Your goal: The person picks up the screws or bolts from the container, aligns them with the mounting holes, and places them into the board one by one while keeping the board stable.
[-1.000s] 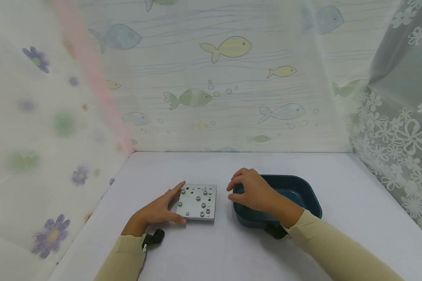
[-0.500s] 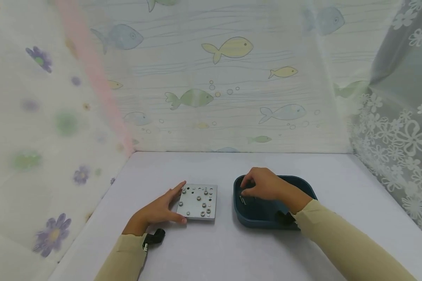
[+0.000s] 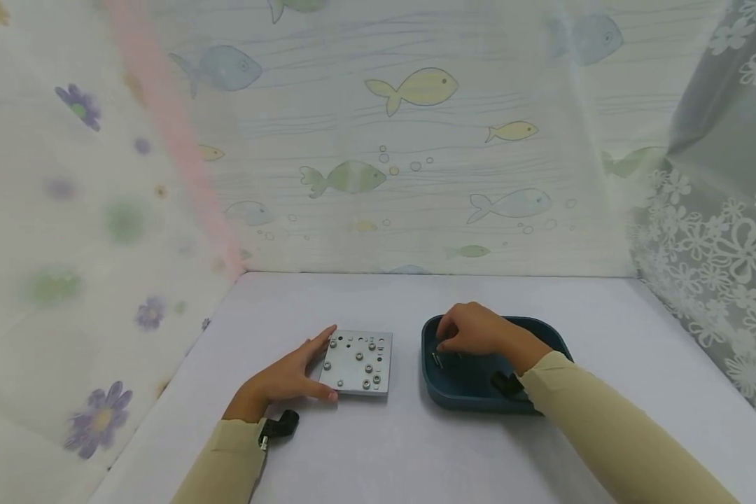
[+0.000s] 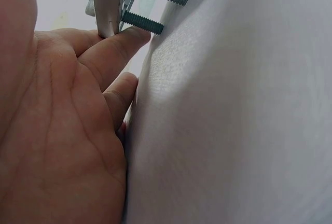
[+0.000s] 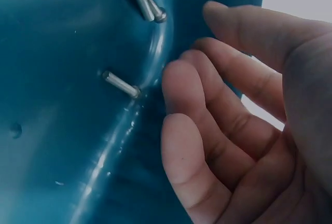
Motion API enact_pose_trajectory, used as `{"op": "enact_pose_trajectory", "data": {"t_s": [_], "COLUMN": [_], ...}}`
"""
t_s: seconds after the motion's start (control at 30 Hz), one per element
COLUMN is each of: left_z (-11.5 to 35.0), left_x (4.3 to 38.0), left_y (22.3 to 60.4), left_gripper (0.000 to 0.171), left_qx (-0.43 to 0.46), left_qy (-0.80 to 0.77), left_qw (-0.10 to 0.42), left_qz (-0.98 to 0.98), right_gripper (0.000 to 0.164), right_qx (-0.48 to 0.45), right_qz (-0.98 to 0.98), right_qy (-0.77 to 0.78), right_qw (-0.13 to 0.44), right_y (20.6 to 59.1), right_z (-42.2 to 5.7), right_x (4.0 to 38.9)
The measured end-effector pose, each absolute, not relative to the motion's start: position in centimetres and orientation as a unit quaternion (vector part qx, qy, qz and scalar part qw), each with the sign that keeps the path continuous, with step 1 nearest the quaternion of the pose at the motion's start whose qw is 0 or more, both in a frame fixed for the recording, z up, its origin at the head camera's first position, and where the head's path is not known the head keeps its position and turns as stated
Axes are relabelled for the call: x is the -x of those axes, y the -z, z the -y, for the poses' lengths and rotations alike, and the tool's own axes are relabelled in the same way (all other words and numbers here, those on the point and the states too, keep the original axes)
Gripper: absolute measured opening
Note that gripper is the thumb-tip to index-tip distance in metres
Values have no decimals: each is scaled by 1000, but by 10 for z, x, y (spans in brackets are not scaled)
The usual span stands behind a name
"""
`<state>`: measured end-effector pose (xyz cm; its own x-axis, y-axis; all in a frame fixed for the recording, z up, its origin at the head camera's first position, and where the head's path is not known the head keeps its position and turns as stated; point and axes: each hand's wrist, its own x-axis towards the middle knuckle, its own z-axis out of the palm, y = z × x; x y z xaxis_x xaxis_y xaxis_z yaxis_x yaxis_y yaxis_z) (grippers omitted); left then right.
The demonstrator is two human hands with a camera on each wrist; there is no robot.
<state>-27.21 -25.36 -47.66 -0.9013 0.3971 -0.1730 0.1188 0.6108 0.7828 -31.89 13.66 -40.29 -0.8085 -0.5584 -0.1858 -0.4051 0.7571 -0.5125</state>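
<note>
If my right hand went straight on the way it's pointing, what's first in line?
Your right hand would probably meet the lone bolt in the blue tray first, though depth is unclear.

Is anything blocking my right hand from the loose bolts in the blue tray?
Nothing visible is. Your right hand is over the blue tray, and the right wrist view shows no object between it and the loose bolts.

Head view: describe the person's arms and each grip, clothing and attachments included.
The left sleeve and right sleeve are plain beige and long, ending near the wrists. The left grip and right grip are ungloved hands. Each wrist carries a small black device; at the left one, a silvery connector and thin dark cable show.
</note>
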Motion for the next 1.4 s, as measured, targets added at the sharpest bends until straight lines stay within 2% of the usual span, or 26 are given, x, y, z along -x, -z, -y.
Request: {"op": "enact_pose_trajectory", "data": {"t_s": [0.17, 0.57, 0.9, 1.4], "left_z": [254, 255, 253, 252], "left_x": [273, 274, 272, 271], "left_y": [477, 480, 478, 477], "left_gripper": [131, 131, 131, 131], "left_qx": [-148, -154, -144, -136], "left_qy": [-416, -425, -422, -421], "left_qw": [166, 167, 169, 168], "left_qz": [-882, -876, -879, -881], "right_gripper": [18, 12, 7, 13], "right_qx": [247, 234, 252, 256], "right_qz": [-916, -921, -932, -939], "right_qy": [249, 234, 188, 146], "right_qw": [197, 207, 180, 179], "right_y": [412, 423, 427, 416], "right_z": [-133, -125, -122, -147], "right_x": [323, 326, 327, 322]}}
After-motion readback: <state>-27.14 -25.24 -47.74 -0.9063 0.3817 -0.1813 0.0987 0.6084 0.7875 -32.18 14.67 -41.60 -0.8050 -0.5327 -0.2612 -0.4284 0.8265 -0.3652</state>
